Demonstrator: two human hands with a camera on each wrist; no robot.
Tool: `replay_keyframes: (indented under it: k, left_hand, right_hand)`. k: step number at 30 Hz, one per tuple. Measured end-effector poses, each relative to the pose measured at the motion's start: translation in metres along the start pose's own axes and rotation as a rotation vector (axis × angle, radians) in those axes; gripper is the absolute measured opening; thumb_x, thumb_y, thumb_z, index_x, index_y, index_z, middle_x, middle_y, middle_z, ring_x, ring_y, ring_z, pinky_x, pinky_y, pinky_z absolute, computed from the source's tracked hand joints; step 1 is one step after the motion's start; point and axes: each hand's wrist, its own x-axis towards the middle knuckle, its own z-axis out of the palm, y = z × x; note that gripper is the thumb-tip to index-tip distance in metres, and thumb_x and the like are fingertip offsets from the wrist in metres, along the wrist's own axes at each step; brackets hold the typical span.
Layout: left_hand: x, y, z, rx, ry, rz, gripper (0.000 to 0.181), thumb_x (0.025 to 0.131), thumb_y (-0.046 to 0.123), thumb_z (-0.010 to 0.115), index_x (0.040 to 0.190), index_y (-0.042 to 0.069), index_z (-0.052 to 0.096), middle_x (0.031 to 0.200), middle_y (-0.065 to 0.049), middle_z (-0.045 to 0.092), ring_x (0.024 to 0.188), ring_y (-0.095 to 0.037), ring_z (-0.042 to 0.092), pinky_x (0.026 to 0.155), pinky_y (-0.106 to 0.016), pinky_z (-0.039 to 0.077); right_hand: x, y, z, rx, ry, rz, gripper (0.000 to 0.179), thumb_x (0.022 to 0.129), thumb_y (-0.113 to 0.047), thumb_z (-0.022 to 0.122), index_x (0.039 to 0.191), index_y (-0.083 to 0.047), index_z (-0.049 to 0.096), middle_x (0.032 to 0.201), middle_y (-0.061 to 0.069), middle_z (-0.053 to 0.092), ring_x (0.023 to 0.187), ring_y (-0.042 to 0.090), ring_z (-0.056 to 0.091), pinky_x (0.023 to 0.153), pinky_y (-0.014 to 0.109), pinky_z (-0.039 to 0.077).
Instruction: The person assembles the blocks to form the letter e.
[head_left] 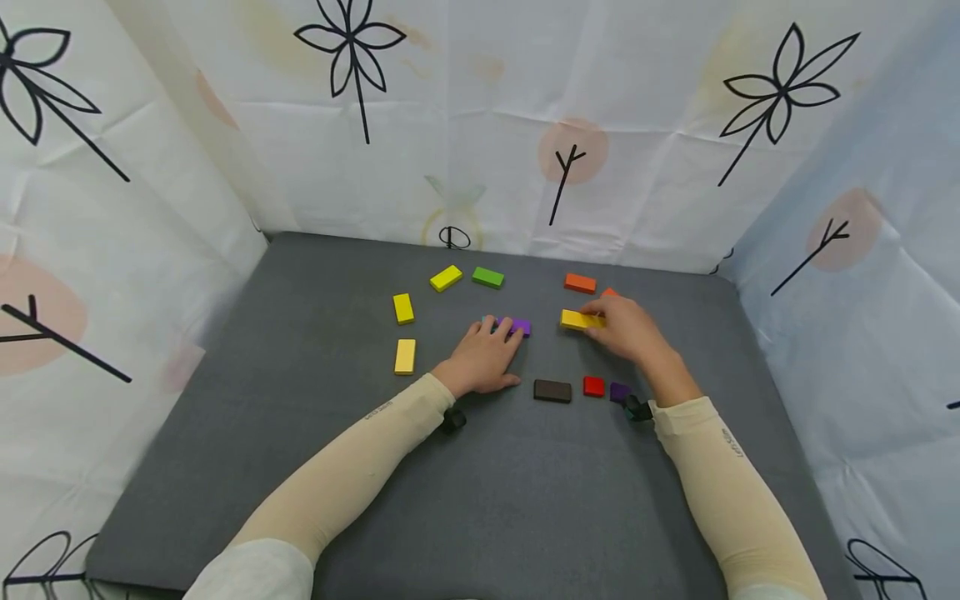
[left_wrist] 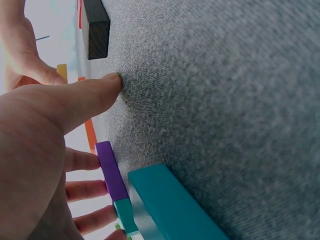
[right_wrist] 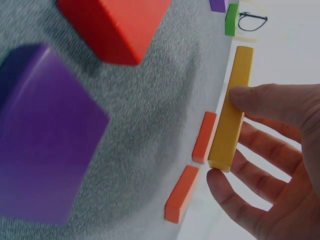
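Observation:
My left hand (head_left: 482, 357) reaches over the middle of the table, its spread fingertips touching a purple block (head_left: 521, 327) and the teal block (left_wrist: 126, 216) end to end with it. The thumb rests on the cloth. A larger-looking teal block (left_wrist: 172, 202) lies close to that hand in the left wrist view; in the head view it is hidden. My right hand (head_left: 630, 329) pinches a golden-yellow block (right_wrist: 233, 110) between thumb and fingers, off the table. Two orange blocks lie just beyond, one (head_left: 580, 282) in plain sight, the other (head_left: 610, 292) partly covered by the hand.
Nearer me lie a dark brown block (head_left: 552, 391), a red block (head_left: 593, 387) and a dark purple block (head_left: 619, 392) beside the right wrist. Several yellow blocks (head_left: 405, 357) and a green block (head_left: 488, 277) stand left and back on the grey table (head_left: 315, 333). Patterned curtains (head_left: 480, 125) surround it.

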Motion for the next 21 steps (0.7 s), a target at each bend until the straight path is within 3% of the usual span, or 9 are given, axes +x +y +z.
replay_keyframes:
  k: [13,21]
  left_hand:
    - [0.001,0.002,-0.003,0.008,-0.003,-0.008,0.091,0.101,0.064,0.068,0.17,0.013,0.038,0.168,-0.015,0.035,0.153,-0.041,0.034,0.122,-0.056,0.033]
    - [0.001,0.001,-0.004,0.005,-0.012,-0.002,0.091,0.101,0.063,0.069,0.17,0.012,0.038,0.169,-0.015,0.035,0.153,-0.042,0.034,0.122,-0.056,0.033]
  right_hand:
    - [0.004,-0.017,0.003,0.011,0.015,-0.047,0.038,0.102,-0.008,0.076,0.139,0.0,0.072,0.134,0.021,0.071,0.118,0.041,0.065,0.1,0.059,0.053]
    - [0.013,-0.026,0.01,-0.021,-0.017,-0.057,0.037,0.102,-0.01,0.076,0.138,0.0,0.073,0.132,0.02,0.071,0.116,0.039,0.066,0.1,0.057,0.053]
